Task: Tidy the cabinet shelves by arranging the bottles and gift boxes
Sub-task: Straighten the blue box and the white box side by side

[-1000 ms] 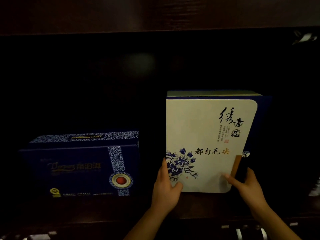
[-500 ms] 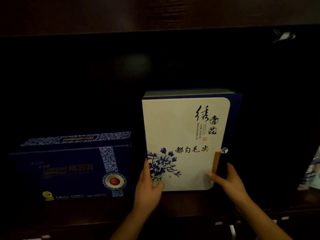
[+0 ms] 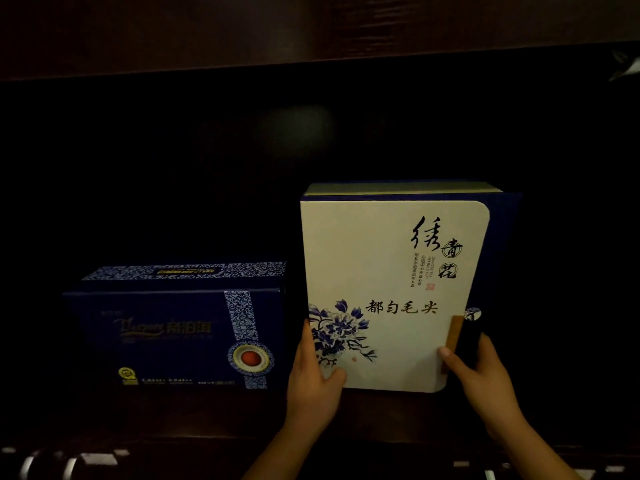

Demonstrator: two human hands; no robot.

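Observation:
A tall white gift box (image 3: 388, 271) with blue flowers and black calligraphy stands upright on the dark cabinet shelf (image 3: 207, 410). My left hand (image 3: 313, 379) grips its lower left corner, thumb on the front face. My right hand (image 3: 479, 370) holds its lower right edge by the brown clasp. A lower dark blue gift box (image 3: 180, 327) with a patterned band and a red medallion lies just left of the white box, a narrow gap between them.
The shelf board above (image 3: 311, 29) is dark wood. The back of the shelf is in deep shadow. Pale metal fittings (image 3: 69, 462) show along the bottom edge, and a pale object (image 3: 627, 65) sits at the upper right.
The white box, held by both hands, has slid left until it stands close beside the blue box. The view has shifted sideways between frames.

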